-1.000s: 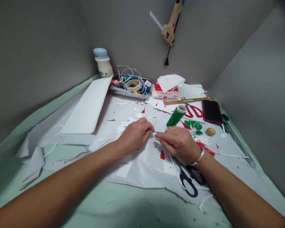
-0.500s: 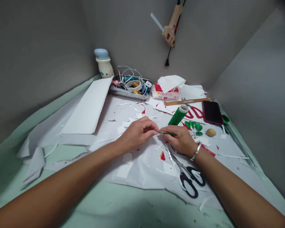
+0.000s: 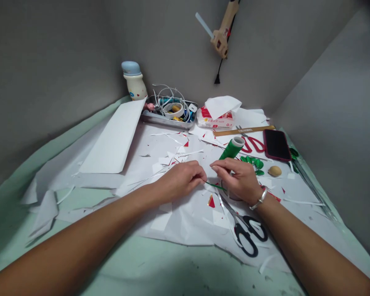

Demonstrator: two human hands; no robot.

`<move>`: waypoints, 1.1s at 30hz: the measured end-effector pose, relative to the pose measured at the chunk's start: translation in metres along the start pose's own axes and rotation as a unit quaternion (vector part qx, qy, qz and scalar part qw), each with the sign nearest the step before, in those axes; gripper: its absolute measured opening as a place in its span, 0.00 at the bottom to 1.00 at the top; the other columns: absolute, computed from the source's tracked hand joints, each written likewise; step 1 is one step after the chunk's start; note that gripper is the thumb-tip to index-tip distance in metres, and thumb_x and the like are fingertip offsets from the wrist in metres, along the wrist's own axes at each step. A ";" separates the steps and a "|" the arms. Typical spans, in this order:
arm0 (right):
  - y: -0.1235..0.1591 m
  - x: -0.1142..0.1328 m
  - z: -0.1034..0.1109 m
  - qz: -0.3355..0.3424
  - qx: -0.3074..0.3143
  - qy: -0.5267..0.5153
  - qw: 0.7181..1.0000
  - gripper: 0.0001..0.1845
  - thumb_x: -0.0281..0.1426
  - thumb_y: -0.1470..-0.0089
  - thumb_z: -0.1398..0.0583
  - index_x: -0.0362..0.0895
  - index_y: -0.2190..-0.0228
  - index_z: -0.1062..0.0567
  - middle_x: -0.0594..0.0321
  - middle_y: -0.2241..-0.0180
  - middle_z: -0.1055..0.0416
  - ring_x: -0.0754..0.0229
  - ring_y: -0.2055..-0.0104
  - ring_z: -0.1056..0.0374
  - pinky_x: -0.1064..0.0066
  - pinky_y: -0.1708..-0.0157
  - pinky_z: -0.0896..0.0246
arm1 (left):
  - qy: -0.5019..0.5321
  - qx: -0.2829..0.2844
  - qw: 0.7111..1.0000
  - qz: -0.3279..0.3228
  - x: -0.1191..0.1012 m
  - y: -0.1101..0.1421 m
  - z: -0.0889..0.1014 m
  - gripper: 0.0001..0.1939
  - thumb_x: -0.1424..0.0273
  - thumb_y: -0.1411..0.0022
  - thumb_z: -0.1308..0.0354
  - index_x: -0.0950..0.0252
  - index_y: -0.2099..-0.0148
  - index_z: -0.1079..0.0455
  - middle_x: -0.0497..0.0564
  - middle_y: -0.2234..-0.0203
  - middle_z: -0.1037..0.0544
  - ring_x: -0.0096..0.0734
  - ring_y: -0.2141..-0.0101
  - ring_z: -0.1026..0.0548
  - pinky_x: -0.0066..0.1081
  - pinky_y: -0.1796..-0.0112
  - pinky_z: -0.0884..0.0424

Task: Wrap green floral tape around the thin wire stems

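My left hand (image 3: 188, 177) is closed in a pinch on one end of a thin green stem-like strip (image 3: 215, 186), which points right beneath my other hand. My right hand (image 3: 239, 179) hovers just above the strip's far end, thumb and fingers drawn together; whatever they may hold is too fine to make out. Right behind it a spool of green thread (image 3: 232, 148) leans to the right. Several shiny green leaf-like pieces (image 3: 254, 162) lie beside the spool. Black-handled scissors (image 3: 246, 234) rest on the paper below my right wrist.
White paper with scraps covers the table. A metal tray (image 3: 169, 120) of supplies, a bottle (image 3: 135, 84) and a tissue pack (image 3: 216, 119) stand at the back. Red-handled scissors (image 3: 255, 144), a phone (image 3: 276, 144) and a small tan ball (image 3: 274, 171) lie right. A glue gun (image 3: 220, 41) hangs above.
My right fingers have come off the green strip and risen slightly, leaving a gap between my hands. My left hand has dropped a little, and the strip now slants down to the right.
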State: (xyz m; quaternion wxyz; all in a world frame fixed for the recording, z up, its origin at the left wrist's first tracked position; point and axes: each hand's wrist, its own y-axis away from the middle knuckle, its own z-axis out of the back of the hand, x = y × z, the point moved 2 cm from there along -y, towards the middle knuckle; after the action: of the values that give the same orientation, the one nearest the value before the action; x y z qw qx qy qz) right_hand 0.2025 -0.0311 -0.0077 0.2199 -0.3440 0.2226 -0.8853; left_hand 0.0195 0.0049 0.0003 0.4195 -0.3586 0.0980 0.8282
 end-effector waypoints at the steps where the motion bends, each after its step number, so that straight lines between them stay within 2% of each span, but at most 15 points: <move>1: -0.001 -0.005 -0.001 -0.024 -0.002 -0.015 1.000 0.09 0.32 0.43 0.43 0.45 0.68 0.22 0.63 0.72 0.25 0.63 0.71 0.32 0.72 0.69 0.39 | 0.023 -0.004 1.000 0.005 -0.002 0.000 0.002 0.07 0.76 0.42 0.48 0.63 0.65 0.29 0.48 0.68 0.26 0.28 0.67 0.29 0.29 0.63 0.35; 4: 0.000 -0.013 -0.007 -0.052 0.034 -0.039 0.997 0.09 0.32 0.42 0.43 0.44 0.68 0.22 0.63 0.71 0.24 0.63 0.70 0.31 0.73 0.69 0.38 | 0.093 -0.041 0.994 0.034 -0.003 0.000 0.007 0.06 0.72 0.41 0.47 0.63 0.64 0.29 0.48 0.69 0.26 0.28 0.67 0.30 0.29 0.64 0.35; 7: 0.003 -0.007 -0.015 -0.006 0.100 -0.012 0.995 0.09 0.31 0.42 0.43 0.45 0.65 0.22 0.62 0.69 0.24 0.62 0.68 0.31 0.72 0.67 0.38 | 0.126 -0.084 0.986 0.071 0.002 -0.001 0.011 0.06 0.69 0.40 0.47 0.63 0.64 0.30 0.48 0.70 0.26 0.28 0.69 0.30 0.29 0.66 0.34; 9: 0.006 0.002 -0.020 0.043 0.144 0.034 0.988 0.10 0.32 0.41 0.44 0.45 0.66 0.22 0.62 0.73 0.26 0.62 0.69 0.32 0.71 0.66 0.40 | 0.099 -0.118 0.984 0.086 0.006 -0.002 0.011 0.06 0.70 0.41 0.47 0.64 0.64 0.30 0.49 0.69 0.25 0.29 0.69 0.30 0.30 0.66 0.34; 11: 0.008 0.011 -0.021 0.093 0.154 0.090 0.980 0.11 0.31 0.41 0.45 0.44 0.67 0.23 0.62 0.75 0.27 0.62 0.71 0.35 0.70 0.68 0.42 | 0.035 -0.141 0.986 0.081 0.010 -0.001 0.010 0.06 0.72 0.41 0.48 0.64 0.65 0.30 0.49 0.68 0.25 0.30 0.68 0.30 0.31 0.65 0.35; 14: 0.008 0.019 -0.015 0.139 0.123 0.134 0.973 0.11 0.31 0.41 0.45 0.43 0.66 0.23 0.61 0.75 0.28 0.62 0.72 0.37 0.69 0.69 0.45 | -0.047 -0.127 0.990 0.046 0.012 0.000 0.005 0.07 0.76 0.42 0.49 0.64 0.65 0.30 0.50 0.68 0.27 0.31 0.66 0.30 0.31 0.64 0.35; 16: 0.006 0.020 -0.009 0.130 0.089 0.128 0.979 0.10 0.30 0.41 0.45 0.43 0.66 0.23 0.62 0.76 0.29 0.63 0.73 0.38 0.69 0.69 0.45 | -0.077 -0.106 0.991 0.026 0.011 0.001 0.002 0.08 0.77 0.41 0.51 0.65 0.64 0.30 0.50 0.67 0.27 0.31 0.65 0.30 0.30 0.63 0.35; 19: 0.003 0.014 -0.002 0.075 0.044 0.090 0.992 0.09 0.30 0.42 0.44 0.43 0.66 0.22 0.64 0.77 0.30 0.64 0.74 0.38 0.71 0.70 0.44 | -0.098 -0.063 0.993 -0.002 0.008 0.002 -0.002 0.09 0.77 0.39 0.52 0.65 0.62 0.30 0.50 0.66 0.28 0.30 0.65 0.30 0.30 0.63 0.35; 22: -0.001 0.002 -0.001 0.019 0.013 0.028 0.999 0.08 0.29 0.42 0.43 0.43 0.67 0.22 0.64 0.74 0.27 0.65 0.72 0.34 0.73 0.70 0.42 | -0.063 -0.011 0.997 -0.037 0.004 0.001 -0.003 0.08 0.77 0.39 0.50 0.64 0.62 0.30 0.49 0.67 0.28 0.29 0.66 0.30 0.29 0.63 0.34; 24: -0.002 -0.007 -0.002 -0.015 -0.001 0.000 1.000 0.08 0.30 0.43 0.42 0.44 0.68 0.22 0.63 0.72 0.25 0.65 0.70 0.32 0.74 0.69 0.40 | -0.012 -0.007 0.999 -0.045 0.001 0.001 0.000 0.08 0.77 0.40 0.49 0.64 0.63 0.29 0.48 0.67 0.28 0.28 0.65 0.30 0.29 0.62 0.34; 26: -0.002 -0.013 -0.004 -0.036 0.011 -0.015 0.999 0.08 0.30 0.43 0.42 0.44 0.68 0.22 0.63 0.71 0.25 0.64 0.70 0.32 0.74 0.69 0.39 | 0.041 -0.034 0.998 -0.032 -0.001 0.000 0.004 0.07 0.75 0.39 0.48 0.63 0.63 0.29 0.48 0.67 0.28 0.28 0.64 0.30 0.29 0.61 0.35; 28: -0.001 -0.014 -0.009 -0.029 0.046 -0.018 0.998 0.08 0.30 0.43 0.43 0.44 0.67 0.22 0.63 0.71 0.25 0.64 0.70 0.32 0.73 0.69 0.39 | 0.080 -0.060 0.995 -0.012 0.000 -0.001 0.008 0.06 0.73 0.39 0.47 0.63 0.63 0.29 0.48 0.67 0.28 0.27 0.65 0.30 0.29 0.62 0.34; 33: 0.006 0.003 -0.019 0.061 0.150 0.066 0.985 0.11 0.32 0.41 0.45 0.45 0.67 0.23 0.62 0.74 0.27 0.63 0.70 0.34 0.71 0.68 0.41 | 0.086 -0.137 0.985 0.054 0.010 -0.002 0.010 0.05 0.71 0.40 0.46 0.64 0.64 0.29 0.49 0.68 0.27 0.28 0.68 0.30 0.30 0.64 0.34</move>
State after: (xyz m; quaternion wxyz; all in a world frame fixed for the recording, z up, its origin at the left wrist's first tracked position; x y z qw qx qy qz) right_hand 0.1883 -0.0328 -0.0226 0.3069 -0.2337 0.1220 -0.9145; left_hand 0.0118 0.0171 0.0011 0.3112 -0.4764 0.0385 0.8214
